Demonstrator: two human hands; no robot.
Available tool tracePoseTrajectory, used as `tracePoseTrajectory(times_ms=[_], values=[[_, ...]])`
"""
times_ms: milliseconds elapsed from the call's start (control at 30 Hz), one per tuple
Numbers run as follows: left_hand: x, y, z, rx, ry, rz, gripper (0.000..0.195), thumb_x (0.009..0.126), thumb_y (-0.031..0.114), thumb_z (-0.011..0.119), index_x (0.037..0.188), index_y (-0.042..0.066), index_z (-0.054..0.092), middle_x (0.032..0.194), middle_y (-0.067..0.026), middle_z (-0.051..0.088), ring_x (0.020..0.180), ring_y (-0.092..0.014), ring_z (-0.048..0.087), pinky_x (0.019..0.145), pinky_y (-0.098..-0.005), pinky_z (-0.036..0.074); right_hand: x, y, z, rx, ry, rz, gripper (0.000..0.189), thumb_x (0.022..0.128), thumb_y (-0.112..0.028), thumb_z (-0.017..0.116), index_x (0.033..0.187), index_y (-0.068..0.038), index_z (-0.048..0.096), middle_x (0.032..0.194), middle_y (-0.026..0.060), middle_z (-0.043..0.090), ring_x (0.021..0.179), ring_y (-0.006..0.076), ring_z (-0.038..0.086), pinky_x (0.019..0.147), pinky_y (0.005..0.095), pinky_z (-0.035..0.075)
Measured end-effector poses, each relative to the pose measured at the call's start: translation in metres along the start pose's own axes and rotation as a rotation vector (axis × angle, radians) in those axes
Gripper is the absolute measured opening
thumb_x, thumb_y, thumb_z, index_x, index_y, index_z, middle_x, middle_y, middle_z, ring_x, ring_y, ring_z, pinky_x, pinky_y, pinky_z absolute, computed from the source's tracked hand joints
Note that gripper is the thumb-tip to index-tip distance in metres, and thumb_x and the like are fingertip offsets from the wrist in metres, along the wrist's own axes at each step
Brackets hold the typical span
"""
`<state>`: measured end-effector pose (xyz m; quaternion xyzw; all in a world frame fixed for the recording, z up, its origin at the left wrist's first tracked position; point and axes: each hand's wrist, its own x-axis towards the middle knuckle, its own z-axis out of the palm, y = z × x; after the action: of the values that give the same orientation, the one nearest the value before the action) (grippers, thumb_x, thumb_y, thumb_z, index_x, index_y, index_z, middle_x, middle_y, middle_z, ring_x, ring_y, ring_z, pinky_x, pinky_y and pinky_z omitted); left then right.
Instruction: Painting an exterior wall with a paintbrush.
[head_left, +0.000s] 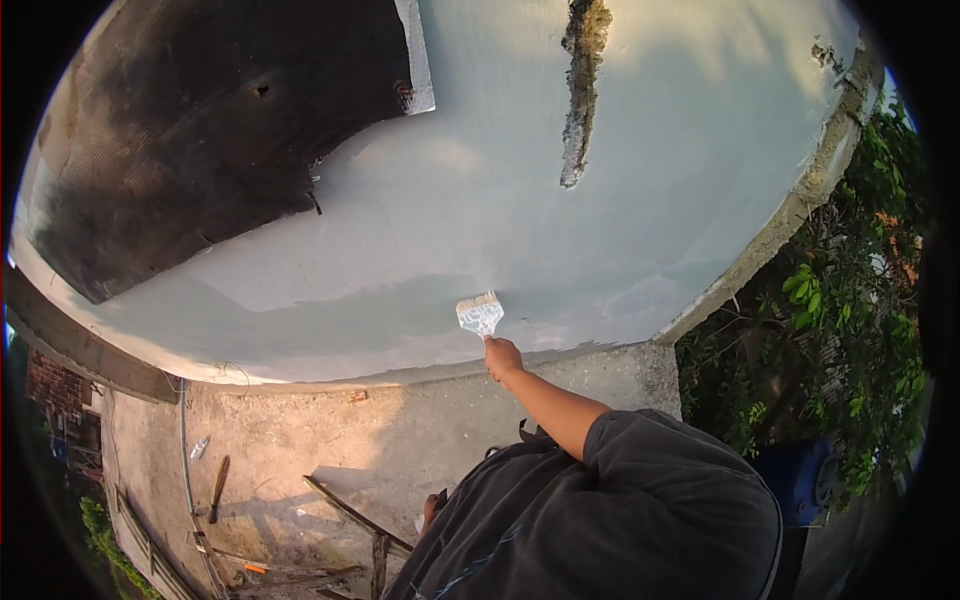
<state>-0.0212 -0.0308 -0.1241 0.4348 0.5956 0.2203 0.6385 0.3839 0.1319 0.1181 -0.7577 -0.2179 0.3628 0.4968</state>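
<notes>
My right hand (502, 358) is closed around the handle of a wide, flat paintbrush (480, 313). White paint covers much of the brush's head, and its pale bristles point up, touching or very near the light-coloured wall (450, 225). Damp-looking, greyer patches spread across the wall's lower part, on both sides of the bristles. Partly hidden by my dark shirt, what seems to be my left hand (430, 512) shows as a small bit of skin beside a dark object; its grip is unclear.
A dark, ragged-edged panel (217, 127) covers the wall's upper left. A rough groove (583, 90) cuts into the plaster. Wooden pieces (352, 510) and a brush-like bundle (219, 487) lie on the concrete floor (300, 435). A blue drum (795, 480) stands near foliage (810, 300).
</notes>
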Motion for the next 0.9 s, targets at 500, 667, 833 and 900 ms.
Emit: tracePoseTrajectory(times_ms=[500, 667, 833, 900], values=[[-0.026, 0.040, 0.010, 0.024, -0.047, -0.019, 0.025, 0.085, 0.027, 0.047, 0.069, 0.008, 0.045, 0.068, -0.0034, 0.052, 0.062, -0.014, 0.046, 0.061, -0.0313, 0.040, -0.028, -0.045, -0.023, 0.252, -0.293, 0.262, 0.031, 0.091, -0.033, 0.044, 0.076, -0.006, 0.047, 0.054, 0.0006, 0.041, 0.039, 0.0091, 0.034, 0.034, 0.0258, 0.024], [-0.014, 0.032, 0.008, 0.358, 0.027, -0.019, 0.025, 0.084, 0.027, 0.053, 0.082, 0.002, 0.053, 0.073, -0.0097, 0.060, 0.067, -0.019, 0.056, 0.061, -0.0330, 0.044, -0.014, -0.068, -0.013, 0.254, -0.263, 0.284, 0.031, 0.092, -0.033, 0.044, 0.078, -0.006, 0.047, 0.054, 0.0004, 0.040, 0.038, 0.0080, 0.033, 0.033, 0.0250, 0.023], [-0.012, 0.038, 0.008, 0.536, 0.028, 0.094, 0.028, 0.088, 0.031, 0.045, 0.071, 0.009, 0.049, 0.068, -0.0051, 0.057, 0.062, -0.015, 0.051, 0.059, -0.0315, 0.041, -0.043, -0.092, -0.022, 0.187, -0.204, 0.025, 0.031, 0.092, -0.033, 0.044, 0.078, -0.005, 0.046, 0.055, 0.0008, 0.040, 0.038, 0.0077, 0.032, 0.033, 0.0247, 0.023], [-0.007, -0.002, -0.006, 0.120, 0.004, 0.013, 0.027, 0.088, 0.031, 0.044, 0.071, 0.011, 0.049, 0.070, -0.0052, 0.058, 0.062, -0.014, 0.051, 0.059, -0.0308, 0.041, -0.057, -0.095, -0.005, 0.215, -0.348, 0.073, 0.031, 0.092, -0.033, 0.044, 0.078, -0.005, 0.046, 0.055, 0.0009, 0.041, 0.038, 0.0078, 0.033, 0.034, 0.0245, 0.023]])
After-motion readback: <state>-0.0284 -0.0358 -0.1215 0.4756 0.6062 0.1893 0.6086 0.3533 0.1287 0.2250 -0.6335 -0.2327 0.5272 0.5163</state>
